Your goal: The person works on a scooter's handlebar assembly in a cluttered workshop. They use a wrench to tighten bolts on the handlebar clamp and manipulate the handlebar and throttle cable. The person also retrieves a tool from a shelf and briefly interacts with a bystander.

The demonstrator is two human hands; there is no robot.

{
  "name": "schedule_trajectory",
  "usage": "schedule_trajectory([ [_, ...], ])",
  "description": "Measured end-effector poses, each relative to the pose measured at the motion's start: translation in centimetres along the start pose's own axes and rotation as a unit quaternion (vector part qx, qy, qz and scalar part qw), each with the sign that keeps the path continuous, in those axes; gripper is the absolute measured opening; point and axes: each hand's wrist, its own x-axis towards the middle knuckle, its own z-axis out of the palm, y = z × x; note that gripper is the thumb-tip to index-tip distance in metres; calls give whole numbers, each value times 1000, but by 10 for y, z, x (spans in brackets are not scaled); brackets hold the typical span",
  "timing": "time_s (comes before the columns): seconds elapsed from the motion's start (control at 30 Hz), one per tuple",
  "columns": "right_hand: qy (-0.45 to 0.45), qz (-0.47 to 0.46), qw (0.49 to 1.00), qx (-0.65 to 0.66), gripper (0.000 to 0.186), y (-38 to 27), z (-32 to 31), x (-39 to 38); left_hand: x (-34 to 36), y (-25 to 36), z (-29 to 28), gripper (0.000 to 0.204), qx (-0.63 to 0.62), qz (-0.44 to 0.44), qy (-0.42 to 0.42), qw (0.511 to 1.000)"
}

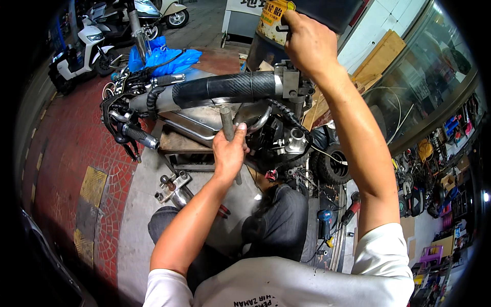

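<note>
Near the middle, my left hand is wrapped round a grey metal rod, which stands nearly upright with its top end poking out above the thumb. My right hand is raised high at the upper right, its fingers closed; a short dark end shows beside them, but the rest is hidden. Between and beyond the hands lies a thick carbon-patterned tube of a scooter frame. A metal clamp block sits at its right end, and handlebars with a ribbed grip at its left.
The frame rests over a low wooden-topped stand. A metal fork part lies on the floor by my left knee. To the right are a tire and a blue power tool. Behind stand a drum and a blue plastic bag.
</note>
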Motion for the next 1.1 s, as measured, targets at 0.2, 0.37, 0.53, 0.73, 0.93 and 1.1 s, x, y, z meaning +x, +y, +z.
schedule_trajectory([
  [0.2,-278,105,719,629,49,33,-21,15,0,1,3,32,0,5,10,1000],
  [0.37,-267,126,867,402,43,32,2,32,1,-2,8,31,-14,4,14,1000],
  [0.53,-328,189,769,516,38,26,-12,42,0,3,2,31,-15,3,20,1000],
  [0.73,-126,290,551,772,43,28,36,17,-2,3,5,31,-5,9,4,1000],
  [0.93,127,351,600,707,35,16,46,-6,0,3,0,30,5,14,8,1000],
  [1.1,-167,163,427,874,46,37,25,-4,-1,1,3,27,-9,14,12,1000],
])
